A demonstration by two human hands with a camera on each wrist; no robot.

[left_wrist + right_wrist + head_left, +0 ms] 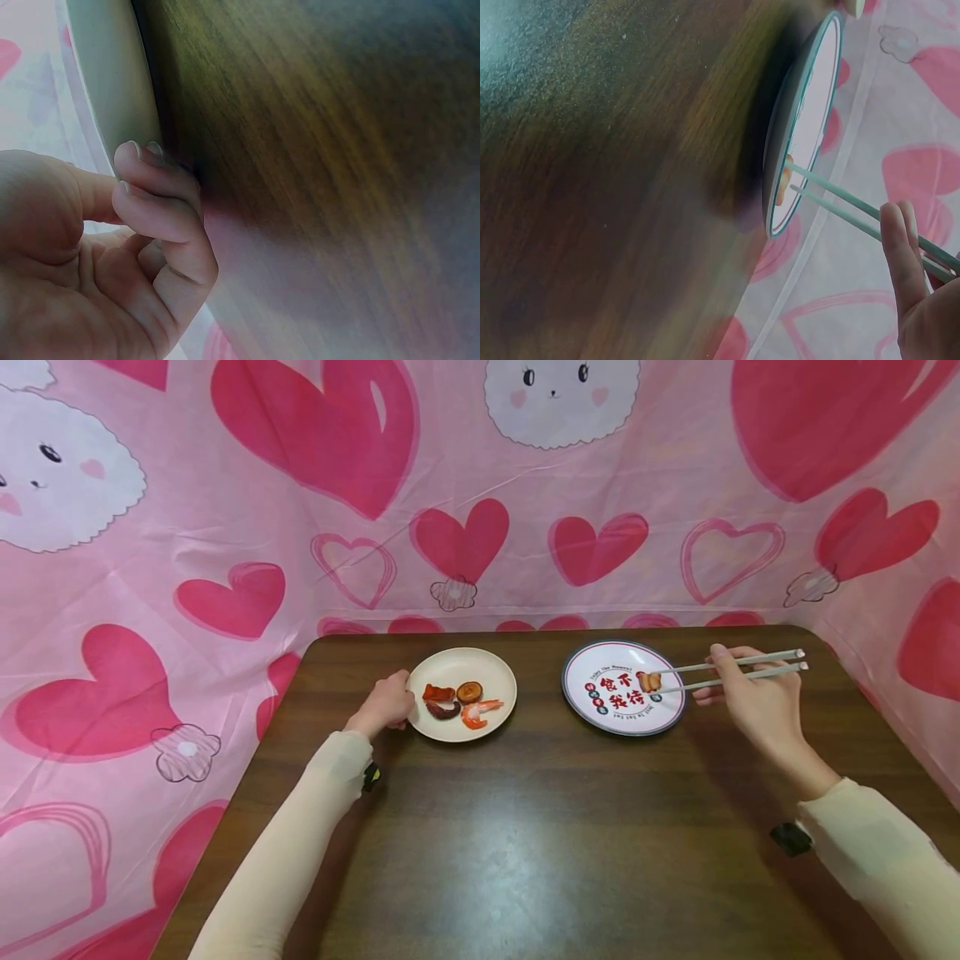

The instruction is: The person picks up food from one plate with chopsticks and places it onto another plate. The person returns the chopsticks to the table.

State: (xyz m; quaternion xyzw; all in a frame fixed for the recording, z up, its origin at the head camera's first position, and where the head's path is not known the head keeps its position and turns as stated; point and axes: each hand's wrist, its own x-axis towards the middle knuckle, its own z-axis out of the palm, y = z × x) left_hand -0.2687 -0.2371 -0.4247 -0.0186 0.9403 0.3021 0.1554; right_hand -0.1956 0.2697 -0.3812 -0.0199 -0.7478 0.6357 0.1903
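Observation:
My left hand [387, 702] grips the left rim of a cream plate [501, 672]; the left wrist view shows its curled fingers [161, 206] against the plate's side. On this plate lie a shrimp [480, 713], a round brown mushroom-like slice [469, 692], a dark curved tentacle-like piece [442, 710] and a reddish-brown piece [438, 692]. My right hand [757, 702] holds a pair of chopsticks [757, 672]. Their tips are at a small golden-brown food piece [649, 682] on the right side of a white plate [618, 660] with red lettering. Whether they pinch it, I cannot tell.
Both plates stand toward the far edge of a dark wooden table [495, 827], with a gap between them. A pink cloth [525, 485] with hearts hangs behind the table and along its sides.

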